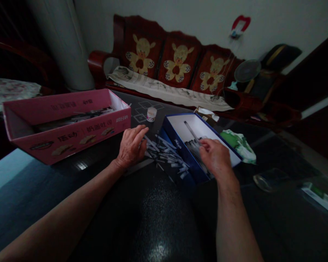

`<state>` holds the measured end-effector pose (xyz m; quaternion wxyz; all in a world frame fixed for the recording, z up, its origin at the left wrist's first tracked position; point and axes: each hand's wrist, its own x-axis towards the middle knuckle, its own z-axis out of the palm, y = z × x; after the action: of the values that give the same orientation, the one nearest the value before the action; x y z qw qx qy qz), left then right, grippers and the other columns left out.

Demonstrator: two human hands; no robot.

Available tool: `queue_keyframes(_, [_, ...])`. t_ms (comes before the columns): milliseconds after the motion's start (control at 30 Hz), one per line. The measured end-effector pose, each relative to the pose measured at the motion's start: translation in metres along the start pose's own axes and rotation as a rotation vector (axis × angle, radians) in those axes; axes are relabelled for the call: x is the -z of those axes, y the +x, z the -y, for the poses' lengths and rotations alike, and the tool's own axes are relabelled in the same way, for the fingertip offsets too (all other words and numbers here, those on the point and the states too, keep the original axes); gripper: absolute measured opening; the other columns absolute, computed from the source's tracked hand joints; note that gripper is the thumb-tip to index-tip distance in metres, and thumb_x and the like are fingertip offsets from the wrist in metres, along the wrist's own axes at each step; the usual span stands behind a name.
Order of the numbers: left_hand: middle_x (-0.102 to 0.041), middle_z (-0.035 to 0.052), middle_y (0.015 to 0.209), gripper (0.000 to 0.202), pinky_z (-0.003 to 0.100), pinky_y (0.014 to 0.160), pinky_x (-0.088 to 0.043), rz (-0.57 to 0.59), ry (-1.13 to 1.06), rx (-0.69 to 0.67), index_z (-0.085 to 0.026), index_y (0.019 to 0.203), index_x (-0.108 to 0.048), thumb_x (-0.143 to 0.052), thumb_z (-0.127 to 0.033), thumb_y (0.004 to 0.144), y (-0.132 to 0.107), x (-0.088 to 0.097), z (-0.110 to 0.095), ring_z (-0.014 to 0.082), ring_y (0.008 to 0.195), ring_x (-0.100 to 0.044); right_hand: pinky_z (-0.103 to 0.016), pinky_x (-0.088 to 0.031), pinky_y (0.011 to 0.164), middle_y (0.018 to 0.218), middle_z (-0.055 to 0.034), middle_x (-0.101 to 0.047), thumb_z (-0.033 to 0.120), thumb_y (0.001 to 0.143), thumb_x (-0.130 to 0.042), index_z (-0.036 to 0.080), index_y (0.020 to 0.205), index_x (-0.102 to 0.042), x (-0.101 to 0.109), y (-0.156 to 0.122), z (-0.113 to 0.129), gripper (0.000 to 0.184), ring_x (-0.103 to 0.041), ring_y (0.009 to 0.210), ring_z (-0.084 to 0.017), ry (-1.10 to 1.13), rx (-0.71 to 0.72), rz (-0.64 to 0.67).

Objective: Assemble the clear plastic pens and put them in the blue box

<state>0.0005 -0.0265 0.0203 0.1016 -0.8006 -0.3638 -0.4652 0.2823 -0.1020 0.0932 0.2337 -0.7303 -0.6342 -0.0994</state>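
Note:
My left hand [131,145] rests palm down on the dark table, fingers together and reaching into a loose pile of small grey sticks [166,156]. My right hand [214,156] hovers over a blue box with a white inside [180,140], fingers pinched together near a bundle of the same sticks [192,145] lying in it. One long stick [191,131] stands slanted in the box. What the right fingers pinch is too small to make out.
A pink cardboard box [68,136] holding more sticks stands at the left. A small white jar [151,114] sits behind the pile. A green-white bag [239,143] lies right of the blue box, with a glass dish [265,180] nearer. A red wooden bench [177,65] lines the back wall.

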Motion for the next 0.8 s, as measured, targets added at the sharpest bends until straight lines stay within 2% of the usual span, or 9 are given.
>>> queue_keyframes(100, [-0.06, 0.0139, 0.119, 0.042, 0.041, 0.093, -0.043, -0.034, 0.012, 0.141, -0.015, 0.126, -0.052, -0.046, -0.018, 0.085, -0.001, -0.004, 0.012, 0.025, 0.108, -0.056, -0.03, -0.046, 0.065, 0.081, -0.0064, -0.073, 0.018, 0.071, -0.055, 0.021, 0.09, -0.075, 0.008, 0.002, -0.042, 0.027, -0.064, 0.071, -0.02, -0.17, -0.189, 0.149])
queue_keyframes(167, [-0.062, 0.0126, 0.113, 0.039, 0.04, 0.091, -0.044, -0.05, 0.016, 0.191, -0.016, 0.123, -0.054, -0.045, -0.018, 0.085, -0.002, -0.005, 0.016, 0.0241, 0.103, -0.057, -0.029, -0.045, 0.061, 0.077, -0.0048, -0.073, 0.017, 0.069, -0.057, 0.023, 0.085, -0.076, 0.009, 0.002, -0.058, 0.026, -0.065, 0.068, -0.02, -0.203, -0.273, 0.255])
queue_keyframes(233, [-0.062, 0.0117, 0.111, 0.038, 0.039, 0.09, -0.045, -0.056, 0.005, 0.21, -0.016, 0.121, -0.056, -0.045, -0.018, 0.085, -0.002, -0.005, 0.018, 0.0233, 0.101, -0.058, -0.028, -0.045, 0.059, 0.075, -0.0041, -0.074, 0.017, 0.067, -0.057, 0.023, 0.083, -0.077, 0.009, 0.002, -0.063, 0.026, -0.065, 0.066, -0.02, -0.191, -0.322, 0.351])
queue_keyframes(367, [-0.063, 0.0117, 0.11, 0.035, 0.037, 0.091, -0.046, -0.081, -0.015, 0.192, -0.015, 0.119, -0.057, -0.044, -0.016, 0.086, -0.002, -0.005, 0.017, 0.0222, 0.102, -0.057, -0.028, -0.046, 0.06, 0.08, -0.0043, -0.074, 0.019, 0.068, -0.058, 0.022, 0.09, -0.076, 0.009, 0.003, -0.056, 0.029, -0.066, 0.067, -0.02, -0.136, -0.369, 0.475])
queue_keyframes(433, [-0.063, 0.0121, 0.109, 0.034, 0.036, 0.091, -0.046, -0.093, -0.016, 0.175, -0.013, 0.118, -0.058, -0.044, -0.016, 0.087, -0.003, -0.006, 0.017, 0.0218, 0.101, -0.058, -0.028, -0.046, 0.061, 0.081, -0.0043, -0.074, 0.023, 0.069, -0.059, 0.023, 0.09, -0.076, 0.009, 0.003, -0.052, 0.026, -0.066, 0.069, -0.02, -0.132, -0.36, 0.478])
queue_keyframes(667, [-0.064, 0.0105, 0.106, 0.033, 0.035, 0.091, -0.047, -0.088, -0.047, 0.2, -0.014, 0.116, -0.058, -0.042, -0.016, 0.088, -0.004, -0.008, 0.019, 0.0201, 0.099, -0.058, -0.029, -0.042, 0.056, 0.071, -0.0028, -0.072, 0.03, 0.071, -0.06, 0.025, 0.068, -0.075, 0.001, 0.002, -0.053, 0.015, -0.064, 0.064, -0.02, -0.171, -0.303, 0.464])
queue_keyframes(800, [-0.065, 0.008, 0.096, 0.03, 0.03, 0.085, -0.048, -0.106, -0.059, 0.254, -0.015, 0.114, -0.06, -0.042, -0.019, 0.089, -0.002, -0.007, 0.02, 0.0173, 0.091, -0.06, -0.03, -0.042, 0.058, 0.073, -0.005, -0.071, 0.033, 0.075, -0.058, 0.023, 0.075, -0.075, 0.008, 0.003, -0.036, 0.019, -0.062, 0.064, -0.02, -0.144, -0.201, 0.233])
